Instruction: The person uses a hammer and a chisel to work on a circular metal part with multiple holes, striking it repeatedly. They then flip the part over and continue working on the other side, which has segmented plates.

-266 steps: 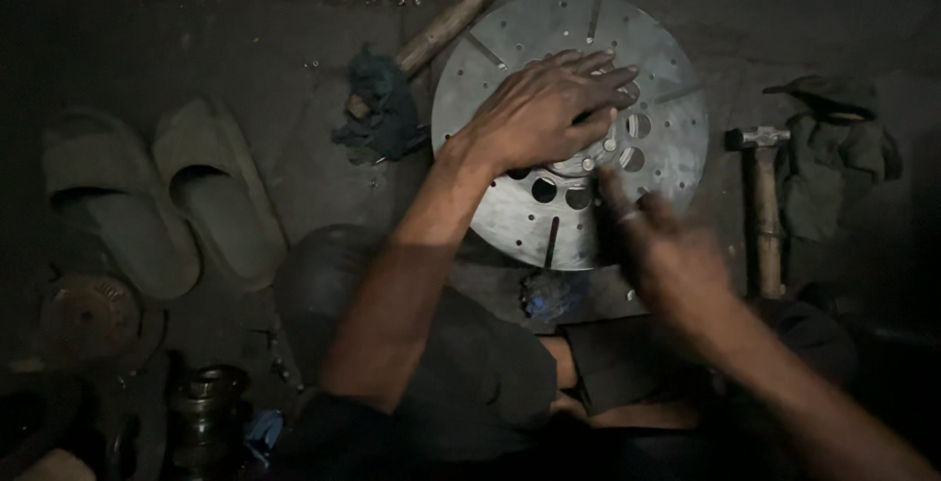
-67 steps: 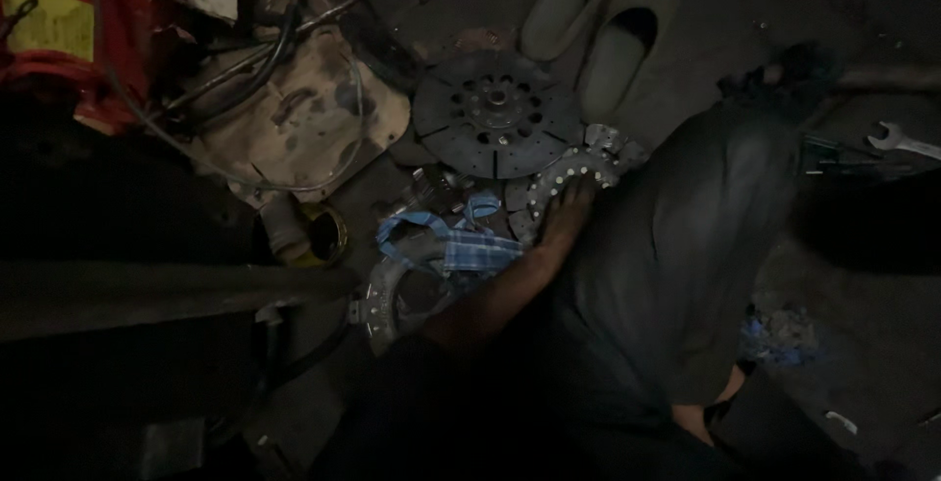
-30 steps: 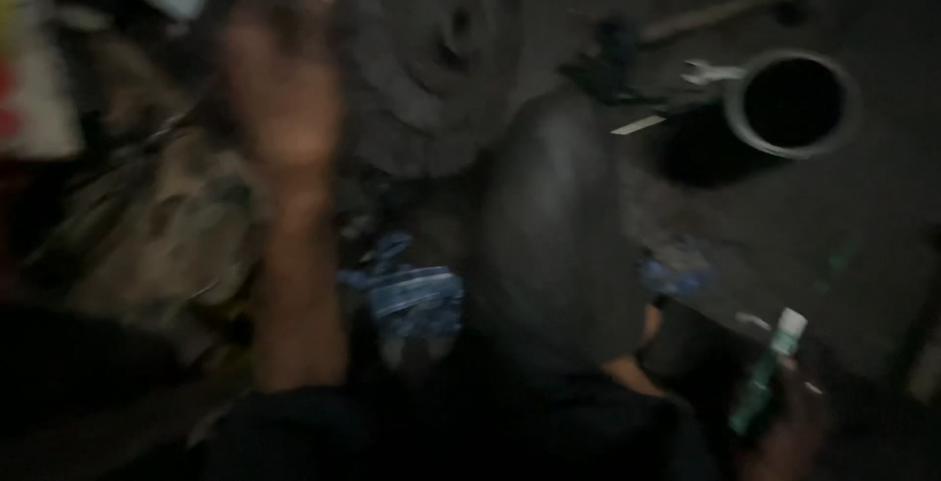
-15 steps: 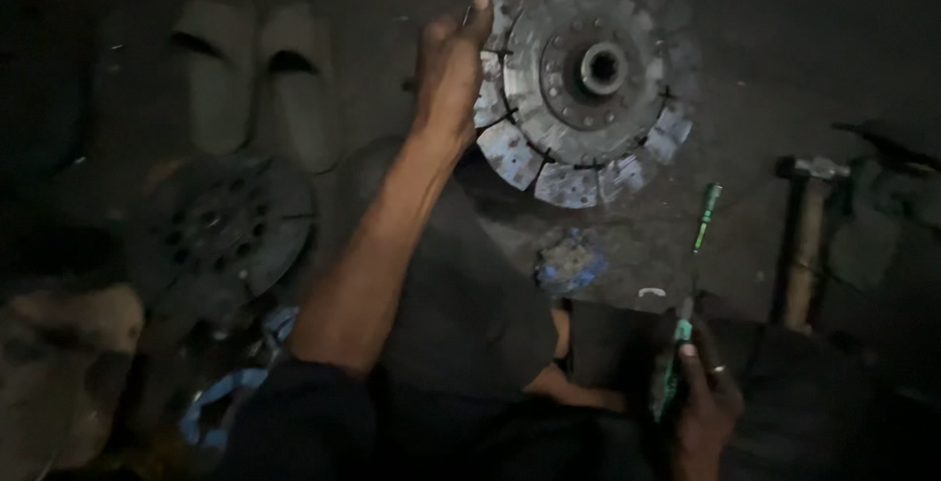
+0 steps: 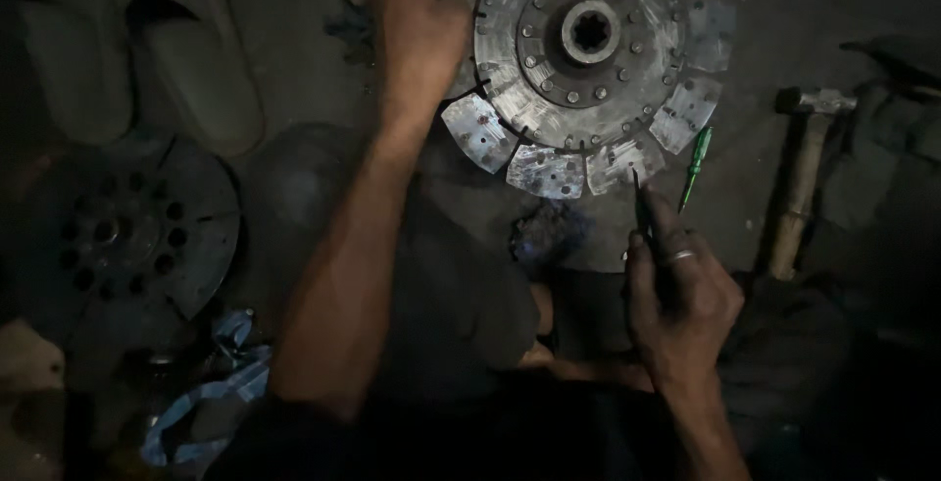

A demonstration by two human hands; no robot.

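On the floor: clutch disc (image 5: 588, 59) lies flat, ahead of both hands.
Left hand (image 5: 423, 20): grips the disc's left rim.
Right hand (image 5: 681, 295): clenched around a thin dark tool (image 5: 642, 211), pointing up at the disc's near edge.
Beside: green screwdriver (image 5: 696, 162), hammer (image 5: 799, 182).

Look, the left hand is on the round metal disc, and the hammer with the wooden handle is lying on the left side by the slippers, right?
Not quite. The left hand is on the round metal disc, but the head view shows the hammer lying to the right, away from the slippers.
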